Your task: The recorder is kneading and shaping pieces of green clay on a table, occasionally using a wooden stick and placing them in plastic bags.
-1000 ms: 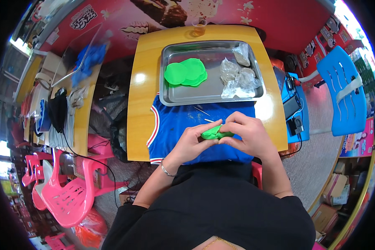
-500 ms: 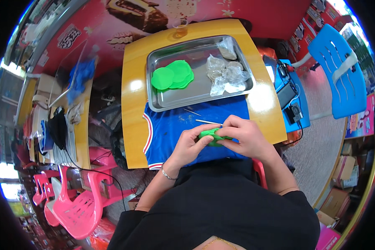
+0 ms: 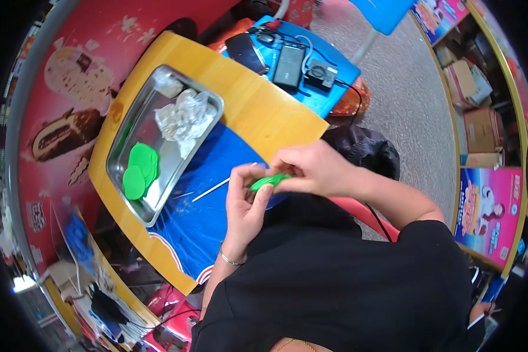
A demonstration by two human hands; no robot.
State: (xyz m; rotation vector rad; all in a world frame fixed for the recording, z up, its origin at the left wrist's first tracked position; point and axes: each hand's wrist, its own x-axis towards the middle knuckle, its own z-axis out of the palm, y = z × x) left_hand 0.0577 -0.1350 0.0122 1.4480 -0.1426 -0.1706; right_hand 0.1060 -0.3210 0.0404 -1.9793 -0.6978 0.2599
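My left hand [image 3: 243,202] and my right hand [image 3: 314,170] meet over the near edge of the table. Between their thumbs and fingers they pinch a soft, bright green piece [image 3: 269,182], thin and apparently folded or layered; my fingers hide part of it. A thin pale stick [image 3: 210,191] lies beside my left hand on a blue jersey [image 3: 224,151] with white and red trim. Farther left, a metal tray [image 3: 136,120] holds a stack of flat green rounds [image 3: 144,163] and several crumpled clear plastic bags [image 3: 185,119] with pale lumps inside.
Beyond my right hand, a blue seat [image 3: 347,71] carries a phone [image 3: 246,53], a dark power bank [image 3: 288,66], a black device [image 3: 321,75] and cables. A black bag [image 3: 364,151] stands by the table [image 3: 264,105]. Shelves with cardboard boxes [image 3: 483,130] line the right.
The view has swung to the right, so the table and tray appear turned and farther left. Both hands still hold the green piece, with the fingers shifted on it.
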